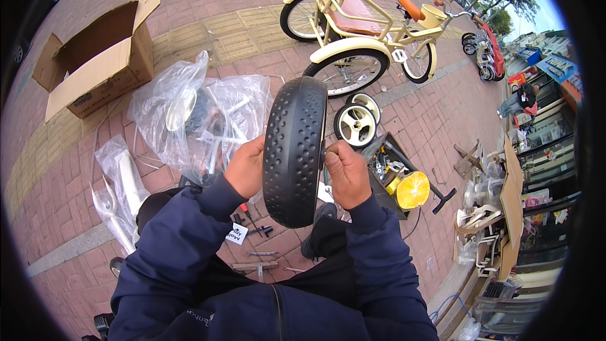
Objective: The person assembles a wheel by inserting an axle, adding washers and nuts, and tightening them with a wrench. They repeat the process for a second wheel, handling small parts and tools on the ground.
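Observation:
A black tyred wheel [293, 151] with a knobbly tread stands upright between my hands, tread toward me. My left hand [246, 167] grips its left side, the fingers hidden behind the tyre. On the opposite side my right hand [347, 173] is closed at the wheel's centre, thumb bent; whether it pinches an axle or the hub there I cannot make out. Beyond the right hand lie two small wheels with cream spokes [356, 124]. A toolbox [380, 177] full of tools is just right of that hand. Below the wheel, a red-handled screwdriver [245, 209] lies on the paving.
A cream tricycle [353, 44] with an orange saddle stands ahead. An open cardboard box [107, 82] and plastic-wrapped parts [196, 113] are at left. A yellow round object [412, 190] and a T-handled pump [445, 201] sit right. Shop goods [486, 221] line the right edge.

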